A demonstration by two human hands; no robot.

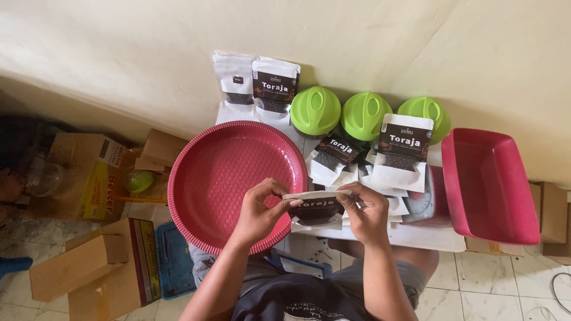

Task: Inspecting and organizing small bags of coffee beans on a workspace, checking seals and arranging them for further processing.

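Your dark-shirted chest and knees fill the bottom edge, with both forearms reaching up from them. Your left hand (257,209) and right hand (367,212) meet over the near rim of the table, each pinching one end of a small white paper pouch with a dark label (315,208). Left thumb and fingertips (289,203) are closed on the pouch's left top corner; right fingers are closed on its right top corner, so the pouch hangs flat between the two hands, its upper edge level.

Just left of and behind your left fingers lies a large round pink plastic tray with a ribbed rim (214,172); your left wrist overlaps its near edge, and its dimpled floor is bare. Beyond your right fingers sits a loose heap of similar white pouches (380,172), touching one another, leaving little free surface there. Farther right of that hand a red rectangular plastic tub (493,190) rests tilted, well apart from the held pouch.

Past the heap, three lime-green jar lids (363,116) line up against the cream wall (119,53), and two upright pouches (262,86) lean on it behind the tray. Cardboard boxes (89,261) crowd the tiled floor far left of your left hand.
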